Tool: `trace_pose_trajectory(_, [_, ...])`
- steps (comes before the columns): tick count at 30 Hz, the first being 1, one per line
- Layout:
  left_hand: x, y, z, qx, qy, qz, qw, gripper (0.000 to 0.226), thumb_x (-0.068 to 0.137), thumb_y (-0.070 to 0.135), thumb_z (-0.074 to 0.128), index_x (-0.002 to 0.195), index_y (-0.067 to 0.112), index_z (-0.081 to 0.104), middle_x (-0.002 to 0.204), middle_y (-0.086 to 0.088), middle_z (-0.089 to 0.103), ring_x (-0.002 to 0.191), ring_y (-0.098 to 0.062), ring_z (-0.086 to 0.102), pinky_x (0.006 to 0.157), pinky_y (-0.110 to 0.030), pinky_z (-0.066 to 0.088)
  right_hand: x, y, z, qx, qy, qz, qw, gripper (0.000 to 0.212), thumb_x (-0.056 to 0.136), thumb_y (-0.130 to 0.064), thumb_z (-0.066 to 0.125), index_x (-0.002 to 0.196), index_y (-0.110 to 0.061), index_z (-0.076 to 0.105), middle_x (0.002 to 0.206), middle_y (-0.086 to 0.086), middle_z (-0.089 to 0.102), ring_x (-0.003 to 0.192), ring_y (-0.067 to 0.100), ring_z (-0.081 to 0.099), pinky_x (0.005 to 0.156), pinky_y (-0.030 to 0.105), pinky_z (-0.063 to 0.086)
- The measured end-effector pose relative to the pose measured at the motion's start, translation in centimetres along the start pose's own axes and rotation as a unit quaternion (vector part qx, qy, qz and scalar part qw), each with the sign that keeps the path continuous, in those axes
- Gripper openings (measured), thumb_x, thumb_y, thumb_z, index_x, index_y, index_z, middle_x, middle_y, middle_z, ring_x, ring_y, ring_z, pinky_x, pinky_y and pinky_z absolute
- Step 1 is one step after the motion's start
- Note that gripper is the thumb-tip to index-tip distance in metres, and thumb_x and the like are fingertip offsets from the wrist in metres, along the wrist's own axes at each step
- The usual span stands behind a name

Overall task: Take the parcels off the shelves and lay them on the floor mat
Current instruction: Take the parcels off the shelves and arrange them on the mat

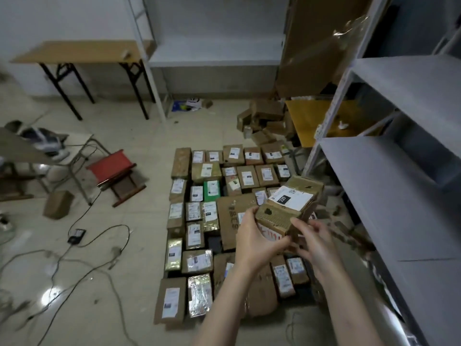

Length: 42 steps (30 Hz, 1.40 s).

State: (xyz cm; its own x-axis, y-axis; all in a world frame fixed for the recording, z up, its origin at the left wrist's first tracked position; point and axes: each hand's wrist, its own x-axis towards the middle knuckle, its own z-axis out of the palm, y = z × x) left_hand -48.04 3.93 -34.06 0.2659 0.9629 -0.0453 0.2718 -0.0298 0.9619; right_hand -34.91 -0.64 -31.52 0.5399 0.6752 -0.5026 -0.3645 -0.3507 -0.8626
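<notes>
One red stool (112,166) and loose cables (99,245), far left, off the mat. Dozens of laid parcels (199,213), labels up, in close rows; the mat (215,243) shows only as dark gaps. Left hand (254,236): fingers curled round the held parcel (289,203) at its near left corner. Right hand (316,243): grips its near right corner. The parcel is in the air over the mat's right edge, beside bare shelves (399,176). Advised: lower it level, label up, square to its neighbours, into a free gap.

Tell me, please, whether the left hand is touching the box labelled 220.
Touching. In the head view the left hand grips the near end of the box.
</notes>
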Motion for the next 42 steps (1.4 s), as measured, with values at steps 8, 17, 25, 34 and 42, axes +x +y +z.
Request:
trace_pose_trajectory(8, [-0.3,-9.6,-4.6,0.023,-0.044,-0.093,0.994,0.089,0.055,0.043,0.087,0.130,0.027,0.041,0.123,0.011,0.053,0.112,0.001,0.055,0.094,-0.027,0.052,2.4,8.8,6.4,-0.023,0.034,0.102,0.994,0.049,0.087,-0.006,0.070,0.130,-0.007,0.046,0.110,0.018,0.067,0.086,0.026,0.068,0.056,0.031,0.056])
trace_pose_trajectory(17, [4.0,-20.0,-7.7,0.127,-0.095,-0.191,0.969,0.086,0.065,0.049,0.084,0.135,0.022,0.043,0.130,0.007,0.051,0.122,-0.012,0.052,0.097,-0.029,0.049,11.1,15.8,11.2,-0.071,0.032,0.138,0.987,0.054,0.086,-0.009,0.071,0.134,-0.012,0.046,0.106,0.010,0.068,0.092,0.022,0.069,0.062,0.034,0.057])
trace_pose_trajectory(25, [8.0,-31.0,-9.1,0.254,-0.104,-0.318,0.908,0.080,0.084,0.042,0.072,0.146,0.007,0.035,0.148,-0.012,0.042,0.130,-0.027,0.048,0.100,-0.033,0.043,22.3,20.9,10.4,-0.120,0.083,0.144,0.979,0.052,0.089,-0.009,0.068,0.135,-0.010,0.044,0.109,0.009,0.064,0.085,0.017,0.063,0.063,0.031,0.053])
trace_pose_trajectory(34, [12.4,-41.1,-7.1,0.328,-0.102,-0.372,0.862,0.065,0.088,0.034,0.068,0.140,0.008,0.039,0.140,-0.012,0.047,0.121,-0.030,0.054,0.096,-0.039,0.048,32.1,28.8,10.2,-0.190,0.024,0.163,0.968,0.055,0.089,-0.009,0.068,0.137,-0.011,0.043,0.123,0.012,0.064,0.093,0.020,0.063,0.091,0.048,0.055])
trace_pose_trajectory(42, [13.6,-51.0,-6.1,0.385,-0.141,-0.386,0.827,0.066,0.089,0.032,0.068,0.141,0.008,0.036,0.144,-0.011,0.041,0.126,-0.029,0.050,0.099,-0.040,0.048,37.1,38.0,12.7,-0.238,-0.021,0.142,0.961,0.053,0.086,-0.014,0.070,0.134,-0.017,0.048,0.125,0.005,0.063,0.093,0.013,0.061,0.087,0.041,0.054])
